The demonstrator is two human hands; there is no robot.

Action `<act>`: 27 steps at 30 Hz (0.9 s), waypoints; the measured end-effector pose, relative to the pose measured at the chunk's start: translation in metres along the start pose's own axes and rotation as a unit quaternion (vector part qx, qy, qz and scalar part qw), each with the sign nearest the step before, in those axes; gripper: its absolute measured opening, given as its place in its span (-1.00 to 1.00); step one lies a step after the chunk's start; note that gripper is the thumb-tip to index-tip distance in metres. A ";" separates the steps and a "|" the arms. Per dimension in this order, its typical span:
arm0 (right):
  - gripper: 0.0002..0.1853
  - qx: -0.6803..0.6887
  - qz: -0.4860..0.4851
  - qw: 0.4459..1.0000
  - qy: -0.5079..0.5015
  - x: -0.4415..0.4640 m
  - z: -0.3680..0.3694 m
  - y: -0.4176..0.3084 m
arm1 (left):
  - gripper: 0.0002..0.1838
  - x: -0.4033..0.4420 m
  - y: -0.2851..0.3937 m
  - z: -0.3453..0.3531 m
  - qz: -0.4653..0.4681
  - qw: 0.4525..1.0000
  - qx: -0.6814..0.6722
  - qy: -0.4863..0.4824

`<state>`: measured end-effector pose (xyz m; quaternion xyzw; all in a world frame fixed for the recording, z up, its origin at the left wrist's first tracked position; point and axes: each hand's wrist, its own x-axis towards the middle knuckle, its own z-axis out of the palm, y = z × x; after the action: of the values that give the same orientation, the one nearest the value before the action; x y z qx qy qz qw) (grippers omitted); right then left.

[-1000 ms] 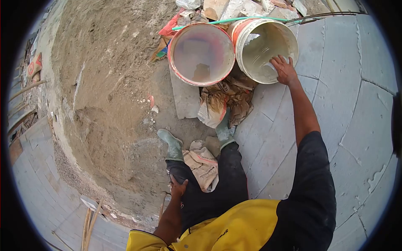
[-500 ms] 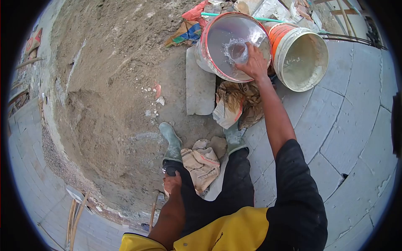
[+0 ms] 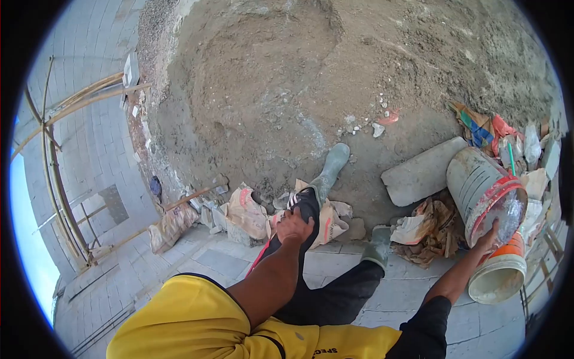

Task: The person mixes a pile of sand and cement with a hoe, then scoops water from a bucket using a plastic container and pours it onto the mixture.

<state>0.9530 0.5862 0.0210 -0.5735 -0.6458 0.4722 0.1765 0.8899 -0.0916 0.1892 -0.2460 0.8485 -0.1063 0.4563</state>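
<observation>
My left hand (image 3: 293, 226) rests on my knee, its fingers spread over the dark trouser leg. At the right, my right hand (image 3: 489, 238) is at the near rim of the red-rimmed bucket (image 3: 481, 185), which holds cloudy water. Something clear and shiny shows over the water beside that hand; whether it is a vessel or splashing water is unclear. The fingers of this hand are partly hidden. Beside it stands the orange and white bucket (image 3: 499, 275), its mouth turned toward me.
A concrete slab (image 3: 424, 170) lies left of the buckets, with crumpled paper sacks (image 3: 433, 230) below it. Sandy ground (image 3: 269, 90) spreads ahead of my boots. Bamboo poles (image 3: 57, 179) stand at the left, and a wooden handle (image 3: 191, 196) lies near a sack.
The view has swung left, so the buckets now appear at the far right. My right hand moved from the orange and white bucket to the red-rimmed one, where water splashed. My left hand stays on my leg.
</observation>
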 end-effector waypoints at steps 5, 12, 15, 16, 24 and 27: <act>-0.07 0.353 -0.139 0.924 -0.033 -0.084 0.010 -0.149 | -0.35 0.002 -0.006 -0.012 0.014 0.999 -0.022 -0.022; -0.04 -0.303 -0.530 0.770 -0.186 -0.248 0.230 -0.251 | -0.35 0.008 -0.016 -0.006 0.019 0.998 -0.055 -0.033; 0.01 -0.428 -0.446 0.719 -0.317 -0.338 0.346 -0.261 | -0.35 0.010 -0.018 -0.002 0.030 0.998 -0.041 -0.020; 0.00 -0.436 -0.438 0.701 -0.355 -0.368 0.379 -0.263 | -0.35 0.009 -0.017 -0.001 0.033 0.999 -0.037 -0.011; 0.03 -0.528 -0.354 0.655 -0.410 -0.464 0.434 -0.267 | -0.39 0.000 -0.009 0.002 0.054 0.998 -0.002 0.007; -0.01 -0.420 -0.275 0.789 -0.355 -0.390 0.338 -0.257 | -0.41 0.002 0.000 -0.002 0.042 0.998 0.014 0.033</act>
<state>0.6544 0.1209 0.1862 -0.1810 -0.9279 0.2567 -0.2010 0.8872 -0.0929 0.1889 -0.2000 0.8712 -0.1071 0.4354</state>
